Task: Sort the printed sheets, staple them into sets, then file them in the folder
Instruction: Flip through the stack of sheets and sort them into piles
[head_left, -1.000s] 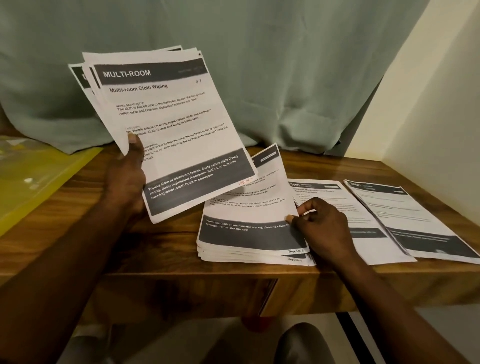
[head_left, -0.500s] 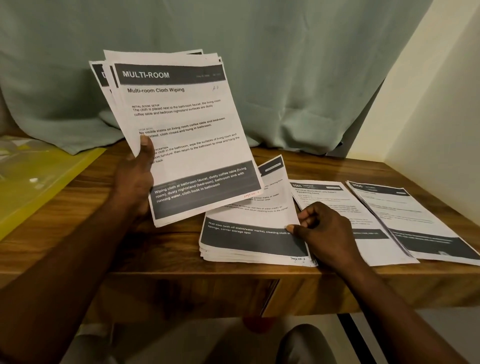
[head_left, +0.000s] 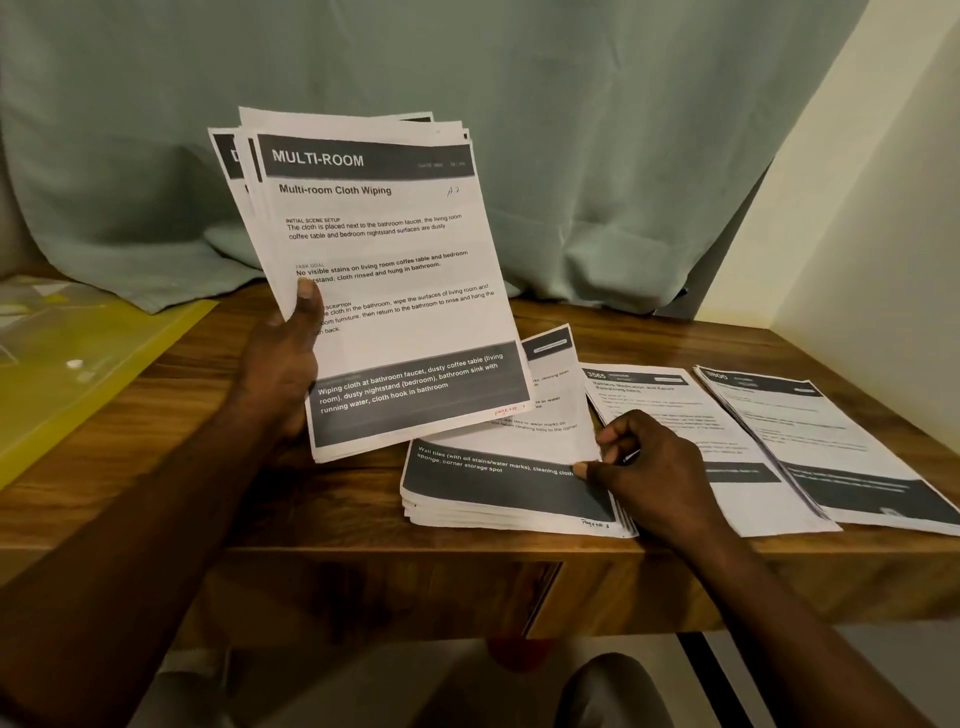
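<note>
A sheaf of printed sheets (head_left: 384, 280), the front one headed "MULTI-ROOM", is held up tilted above the wooden surface (head_left: 208, 467) by the left hand (head_left: 283, 364), which grips its lower left edge with the thumb across the front page. Just below and to the right, a thick stack (head_left: 493, 499) lies near the front edge of the surface. The right hand (head_left: 649, 467) pinches the right edge of the stack's top sheet (head_left: 550, 410), which is lifted and curls upward. Two thinner piles lie side by side to the right of the stack, one (head_left: 654, 395) partly under the right hand, the other (head_left: 810, 431) overlapping it near the wall (head_left: 883, 260). A yellow folder (head_left: 78, 374) lies at the far left. A pale green curtain (head_left: 571, 130) hangs behind.
</note>
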